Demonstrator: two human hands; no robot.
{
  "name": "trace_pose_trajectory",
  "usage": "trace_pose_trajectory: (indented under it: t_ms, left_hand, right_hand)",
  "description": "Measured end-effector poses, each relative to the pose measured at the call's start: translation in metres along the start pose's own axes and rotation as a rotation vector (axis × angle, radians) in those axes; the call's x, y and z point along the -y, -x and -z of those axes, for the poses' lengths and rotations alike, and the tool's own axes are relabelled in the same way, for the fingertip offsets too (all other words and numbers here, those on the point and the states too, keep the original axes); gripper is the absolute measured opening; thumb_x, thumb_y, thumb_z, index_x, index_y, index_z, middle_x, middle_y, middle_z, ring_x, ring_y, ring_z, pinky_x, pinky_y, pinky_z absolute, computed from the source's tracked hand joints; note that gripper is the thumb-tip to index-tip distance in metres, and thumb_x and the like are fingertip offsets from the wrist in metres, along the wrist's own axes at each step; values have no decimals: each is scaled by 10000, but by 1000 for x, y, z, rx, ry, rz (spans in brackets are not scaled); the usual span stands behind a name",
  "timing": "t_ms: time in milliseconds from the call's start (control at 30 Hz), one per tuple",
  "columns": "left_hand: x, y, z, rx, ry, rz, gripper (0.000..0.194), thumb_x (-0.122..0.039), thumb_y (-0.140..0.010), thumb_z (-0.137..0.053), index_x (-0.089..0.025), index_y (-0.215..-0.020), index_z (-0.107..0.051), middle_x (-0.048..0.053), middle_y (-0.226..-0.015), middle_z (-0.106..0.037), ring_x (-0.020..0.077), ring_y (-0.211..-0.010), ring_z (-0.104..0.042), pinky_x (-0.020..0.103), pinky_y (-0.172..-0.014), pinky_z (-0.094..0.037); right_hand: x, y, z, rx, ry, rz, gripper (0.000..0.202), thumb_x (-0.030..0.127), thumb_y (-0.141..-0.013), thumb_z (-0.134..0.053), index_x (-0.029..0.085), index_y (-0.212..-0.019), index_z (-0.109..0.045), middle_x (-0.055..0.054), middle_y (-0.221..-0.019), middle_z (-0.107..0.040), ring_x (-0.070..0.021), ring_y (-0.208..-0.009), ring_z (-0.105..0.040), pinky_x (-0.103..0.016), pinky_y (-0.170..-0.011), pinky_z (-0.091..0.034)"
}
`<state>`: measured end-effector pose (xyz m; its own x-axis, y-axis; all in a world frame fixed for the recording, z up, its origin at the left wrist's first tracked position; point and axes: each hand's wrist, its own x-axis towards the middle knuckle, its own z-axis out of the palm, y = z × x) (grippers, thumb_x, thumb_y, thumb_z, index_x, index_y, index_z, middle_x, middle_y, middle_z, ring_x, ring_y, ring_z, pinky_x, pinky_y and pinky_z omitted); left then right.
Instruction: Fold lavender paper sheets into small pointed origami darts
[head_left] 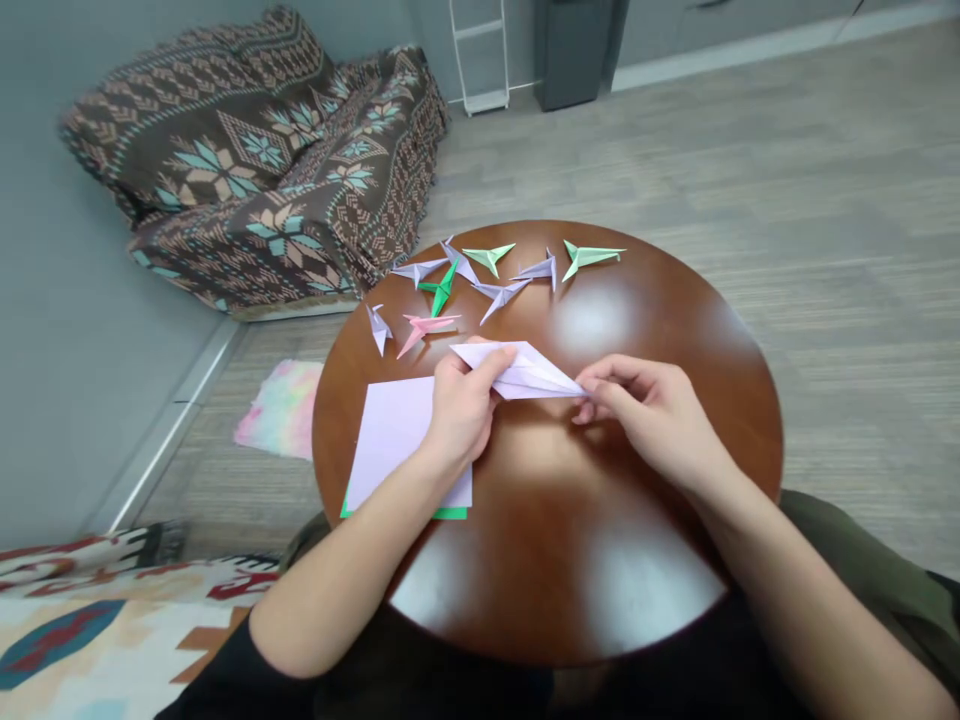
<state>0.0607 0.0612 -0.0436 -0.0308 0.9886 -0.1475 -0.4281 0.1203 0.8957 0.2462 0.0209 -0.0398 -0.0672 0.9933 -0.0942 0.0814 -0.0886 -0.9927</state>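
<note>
A pale lilac piece of folded origami paper [529, 372], long and diamond-shaped, is held above the round table between both hands. My left hand [466, 400] grips its wide left part, with the thumb on top and the fingers underneath. At the narrow right tip, my right hand [637, 405] pinches the paper between thumb and fingertips. Below my left forearm lies a stack of square paper [394, 430], lilac on top with a green edge [450, 513] showing beneath. Nearest beyond the hands is a folded pink paper crane [426, 328].
Several folded paper cranes, among them a green one [442, 290], a light green one [589, 257] and a lilac one [504, 294], lie along the far side of the brown round table [697, 420]. A covered sofa [285, 180] and a fluffy pastel mat [281, 410] are beyond.
</note>
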Motion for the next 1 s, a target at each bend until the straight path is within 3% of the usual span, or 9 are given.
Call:
trace_pose_trajectory:
  t_ms: [100, 300, 500, 600, 867, 1000]
  left_hand:
    - [1, 1, 0, 9, -17, -37, 290, -259, -665, -895, -150, -727, -633, -34, -671, -637, 88, -599, -589, 194, -576, -470]
    - [5, 4, 3, 166, -126, -99, 283, -384, -748, -867, -161, -858, -732, 28, -810, -730, 148, -699, -648, 212, -517, -481]
    - [9, 7, 4, 262, -325, -88, 239, -356, -778, -844, -137, -773, -750, 41, -753, -735, 148, -671, -642, 235, -591, -495]
    - [9, 7, 4, 247, -332, -95, 236, -353, -781, -844, -136, -760, -752, 34, -728, -732, 134, -642, -631, 228, -589, -489]
    - [4, -2, 6, 71, -206, -139, 261, -337, -686, -895, -149, -810, -763, 28, -782, -738, 125, -662, -612, 212, -543, -446]
    - [2, -2, 6, 137, -222, -72, 254, -331, -679, -899, -141, -742, -741, 12, -702, -702, 97, -573, -540, 217, -508, -398]
  right_hand:
    - [2, 0, -1, 31, -13, 10, 204, 348, -862, -712, 149, -815, -715, -30, -657, -711, -143, -597, -652, -250, -601, -509]
    - [4, 2, 0, -8, -21, 46, 169, 307, -855, -720, 162, -775, -686, -21, -632, -706, -139, -553, -639, -254, -573, -494]
    - [4, 3, 0, 41, 75, 63, 143, 270, -861, -684, 156, -774, -693, -24, -629, -703, -136, -552, -613, -256, -567, -463]
    - [3, 3, -1, 31, 91, 63, 114, 216, -843, -657, 162, -745, -674, -12, -613, -687, -129, -540, -604, -255, -569, -457]
    - [3, 3, 0, 6, 55, 11, 95, 138, -771, -601, 182, -694, -633, 3, -596, -661, -133, -535, -607, -260, -567, -464]
    - [2, 2, 1, 3, 13, 2, 72, 215, -830, -634, 171, -797, -681, -11, -667, -681, -152, -619, -645, -268, -612, -500]
